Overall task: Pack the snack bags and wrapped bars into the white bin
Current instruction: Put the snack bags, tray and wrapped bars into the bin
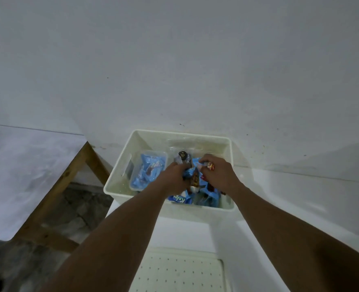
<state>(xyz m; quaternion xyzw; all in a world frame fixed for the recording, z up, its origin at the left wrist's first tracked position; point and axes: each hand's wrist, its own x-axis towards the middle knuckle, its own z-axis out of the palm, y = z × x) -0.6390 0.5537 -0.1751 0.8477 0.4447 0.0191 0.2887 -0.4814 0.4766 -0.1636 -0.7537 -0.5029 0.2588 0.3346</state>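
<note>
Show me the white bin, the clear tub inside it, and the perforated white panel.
white bin (153, 142): head view, bare inside of its far wall.
clear tub (154, 152): head view, its far rim.
perforated white panel (180, 272): head view, middle of its dotted face.

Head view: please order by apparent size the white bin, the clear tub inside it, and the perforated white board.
1. white bin
2. perforated white board; unsure, as it is nearer the camera and cut by the frame edge
3. clear tub, plainly smallest
</note>
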